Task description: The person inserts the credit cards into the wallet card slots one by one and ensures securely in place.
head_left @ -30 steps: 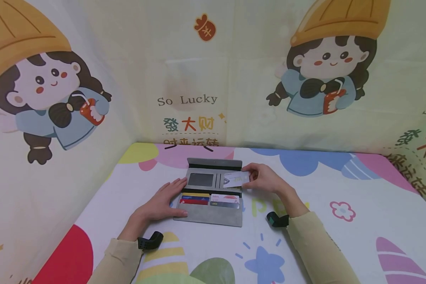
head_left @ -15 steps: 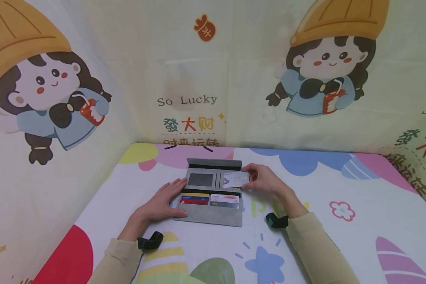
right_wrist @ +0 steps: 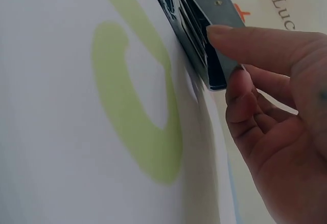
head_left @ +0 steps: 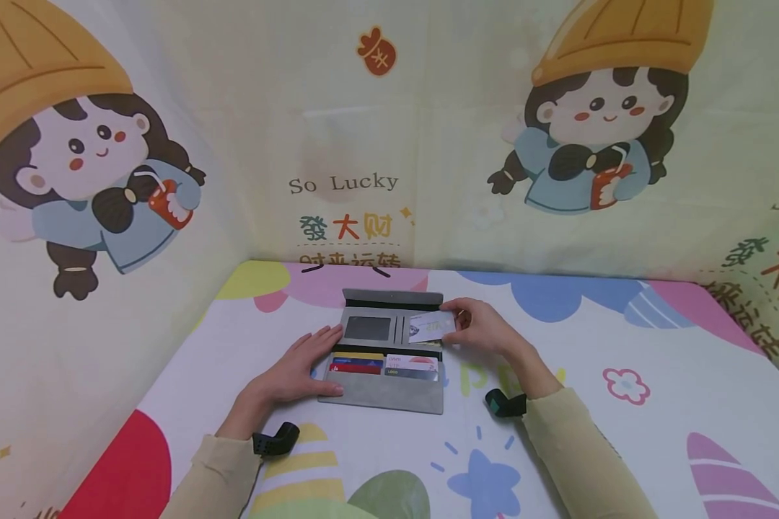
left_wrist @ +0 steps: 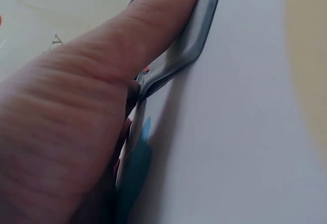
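Wallet (head_left: pixel 383 353), grey and lying open flat on the table (head_left: pixel 623 432), sits between the two hands near the middle of the patterned cover. Nearest the person, its bare lower flap faces the sleeves. Just above that flap, two banks of slots hold coloured cards (head_left: pixel 357 362). The left hand (head_left: pixel 298 367) lies flat along the wallet's left edge, fingers straight and together, thumb pressing the lower left corner; the left wrist view shows a finger bearing down on the grey edge (left_wrist: pixel 199 35). Farther on, in the upper half beside a dark window pocket (head_left: pixel 367 329), a white card (head_left: pixel 430 326) lies tilted at the right side. The right hand (head_left: pixel 487 328) pinches that card's right end between thumb and fingertips, other fingers loosely curled. Beyond stands a wall cloth (head_left: pixel 389 130) with cartoon girls and "So Lucky".
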The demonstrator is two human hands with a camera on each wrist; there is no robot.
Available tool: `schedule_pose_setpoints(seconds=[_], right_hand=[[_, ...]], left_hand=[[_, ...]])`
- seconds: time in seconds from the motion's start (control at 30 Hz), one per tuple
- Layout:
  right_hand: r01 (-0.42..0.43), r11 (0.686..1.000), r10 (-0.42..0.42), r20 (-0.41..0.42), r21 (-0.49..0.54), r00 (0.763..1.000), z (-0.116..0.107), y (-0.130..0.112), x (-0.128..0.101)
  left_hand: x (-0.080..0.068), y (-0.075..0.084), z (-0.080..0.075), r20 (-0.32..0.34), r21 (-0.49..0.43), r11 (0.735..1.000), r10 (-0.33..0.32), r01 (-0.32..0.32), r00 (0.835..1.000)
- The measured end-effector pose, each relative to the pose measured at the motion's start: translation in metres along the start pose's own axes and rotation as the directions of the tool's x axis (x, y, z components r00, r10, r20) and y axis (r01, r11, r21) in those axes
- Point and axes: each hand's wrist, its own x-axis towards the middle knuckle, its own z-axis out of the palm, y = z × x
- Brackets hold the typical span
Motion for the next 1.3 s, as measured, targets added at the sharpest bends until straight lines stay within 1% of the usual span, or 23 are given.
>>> schedule_pose_setpoints(seconds=[0.2, 0.27, 0.43, 0.53, 0.77, 0.87, 0.93, 1.07, 1.3], right_hand=[[0.008, 1.000, -0.008, -0.024, 0.005, 1.000, 0.001, -0.003, -0.001], [-0.004, 1.000, 0.004, -0.027, 0.002, 1.000, 0.001, -0.004, -0.001], [-0.037, 0.999, 0.037, 0.004, 0.028, 0.999, 0.002, -0.007, -0.002], [-0.042, 0.998, 0.041, 0.020, 0.037, 0.999, 0.003, -0.007, -0.003], [-0.014, 1.000, 0.013, 0.059, 0.013, 0.998, 0.002, -0.002, -0.003], [-0.005, 1.000, 0.003, 0.087, 0.024, 0.996, -0.003, 0.002, -0.004], [-0.015, 0.999, 0.011, 0.101, 0.041, 0.995, -0.007, 0.004, -0.006], [-0.038, 0.998, 0.032, 0.110, 0.058, 0.993, -0.012, 0.005, -0.007], [-0.008, 0.998, 0.000, 0.108, 0.067, 0.994, -0.013, 0.007, -0.006]], left_hand=[[0.001, 0.000, 0.000, 0.007, -0.008, 1.000, -0.003, 0.003, 1.000], [0.001, 0.000, 0.000, 0.007, -0.006, 1.000, -0.002, 0.002, 1.000], [0.000, 0.001, 0.000, 0.005, -0.005, 1.000, -0.006, 0.006, 1.000], [-0.001, 0.002, 0.000, 0.002, -0.010, 1.000, -0.011, 0.011, 1.000], [-0.001, 0.003, 0.000, -0.002, -0.011, 1.000, -0.022, 0.022, 1.000], [-0.001, 0.003, 0.001, -0.003, -0.011, 1.000, -0.026, 0.026, 1.000], [-0.001, 0.003, 0.002, -0.005, -0.008, 1.000, -0.027, 0.027, 1.000], [-0.001, 0.002, 0.002, -0.009, -0.008, 1.000, -0.025, 0.025, 1.000], [-0.001, 0.002, 0.001, -0.009, 0.004, 1.000, -0.022, 0.022, 1.000]])
